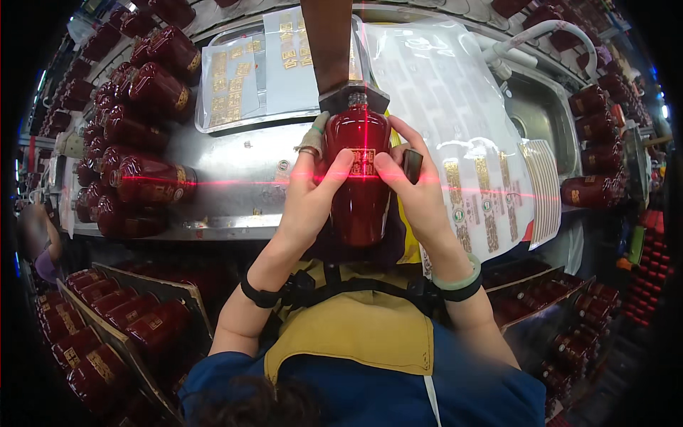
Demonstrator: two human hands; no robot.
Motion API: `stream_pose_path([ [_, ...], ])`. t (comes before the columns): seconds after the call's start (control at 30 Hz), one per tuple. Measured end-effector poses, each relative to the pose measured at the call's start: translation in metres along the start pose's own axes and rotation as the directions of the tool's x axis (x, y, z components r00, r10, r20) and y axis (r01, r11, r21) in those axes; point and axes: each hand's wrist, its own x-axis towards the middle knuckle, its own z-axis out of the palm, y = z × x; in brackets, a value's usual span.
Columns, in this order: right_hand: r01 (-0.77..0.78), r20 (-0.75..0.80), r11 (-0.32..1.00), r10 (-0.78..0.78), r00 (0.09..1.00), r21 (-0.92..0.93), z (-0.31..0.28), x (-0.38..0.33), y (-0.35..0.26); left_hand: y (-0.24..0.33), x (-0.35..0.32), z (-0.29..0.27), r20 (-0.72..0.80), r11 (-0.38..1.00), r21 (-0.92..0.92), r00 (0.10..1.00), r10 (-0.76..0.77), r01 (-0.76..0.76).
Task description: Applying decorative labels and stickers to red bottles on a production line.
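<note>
A glossy dark red bottle [359,206] lies between my two hands, its neck pointing away from me against a dark block [334,96]. My left hand [306,196] grips the bottle's left side, with pale coverings on some fingers. On the other side my right hand [421,196] holds it too. A small dark oblong piece [412,165] sits by the right fingers; how it is held I cannot tell. Both thumbs press at the edges of a gold square decal [363,162] on the bottle's front. Red light lines cross over that decal.
Sheets of gold decals [231,82] lie in a metal tray [206,121] at far left. More decals [487,192] lie on clear plastic sheeting [434,78] at right, near a sink [533,107]. Red bottles [153,178] crowd the left; crated bottles [99,370] stand below. A brown post [329,43] rises ahead.
</note>
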Motion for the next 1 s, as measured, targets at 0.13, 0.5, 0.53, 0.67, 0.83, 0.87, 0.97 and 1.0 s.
stream_pose_path([
  [0.13,0.021,0.01,0.994,-0.02,1.0,-0.108,-0.001,-0.002,0.001,0.0,0.001,0.001,-0.013,0.999,0.047,1.0,0.025,-0.024],
  [0.5,-0.044,0.039,0.995,0.041,0.998,0.085,-0.005,-0.001,-0.003,0.0,0.005,-0.005,-0.003,0.996,-0.083,0.999,-0.032,0.031],
  [0.53,-0.061,0.039,0.993,0.057,0.998,0.1,-0.006,-0.002,-0.004,0.001,0.005,-0.007,-0.015,0.992,-0.11,0.998,-0.066,0.064],
  [0.67,-0.062,0.077,0.997,0.059,0.995,0.039,-0.006,-0.004,-0.004,0.004,0.005,-0.01,0.033,0.992,-0.101,0.997,-0.069,0.072],
  [0.83,-0.034,0.045,0.999,0.034,0.998,0.004,-0.003,-0.005,0.002,0.0,0.005,-0.005,0.024,1.0,-0.01,0.999,-0.024,0.024],
  [0.87,-0.039,0.042,0.999,0.038,0.998,0.002,-0.002,-0.005,0.003,0.0,0.004,-0.005,0.018,1.0,-0.005,1.0,-0.024,0.024],
  [0.97,-0.033,0.046,0.999,0.032,0.998,0.03,-0.002,-0.005,0.003,-0.001,0.003,-0.004,0.024,1.0,-0.021,1.0,-0.012,0.013],
  [1.0,-0.035,0.043,0.999,0.034,0.999,0.025,-0.002,-0.005,0.003,-0.001,0.003,-0.004,0.019,1.0,-0.016,1.0,-0.014,0.015],
])
